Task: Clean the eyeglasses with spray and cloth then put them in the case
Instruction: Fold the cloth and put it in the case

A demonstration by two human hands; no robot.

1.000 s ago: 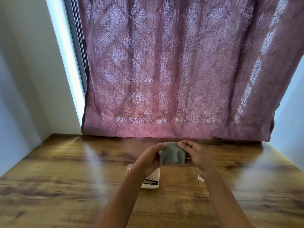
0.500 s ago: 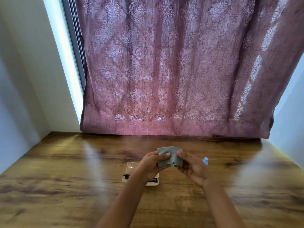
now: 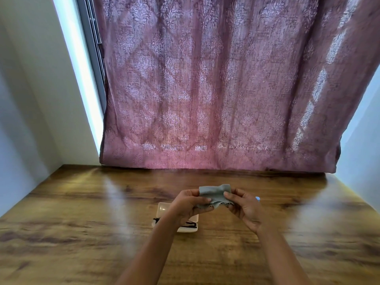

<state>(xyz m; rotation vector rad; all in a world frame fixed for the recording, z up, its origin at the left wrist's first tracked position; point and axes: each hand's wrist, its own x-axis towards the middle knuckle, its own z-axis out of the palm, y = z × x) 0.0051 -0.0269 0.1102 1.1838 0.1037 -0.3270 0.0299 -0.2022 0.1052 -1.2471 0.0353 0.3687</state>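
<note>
Aloft, left hand [image 3: 188, 205] and right hand [image 3: 245, 208] pinch opposite edges of the cloth [image 3: 213, 192] above the table [image 3: 82, 202]

Crumpled grey cloth [image 3: 213, 193]; dark eyeglasses [image 3: 190, 224] on open white case [image 3: 162, 208]

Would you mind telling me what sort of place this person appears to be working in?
Probably a room in a home: a wooden table stands below a window with a patterned pink curtain, between plain white walls. The left hand and right hand hold a cloth above it.
</note>
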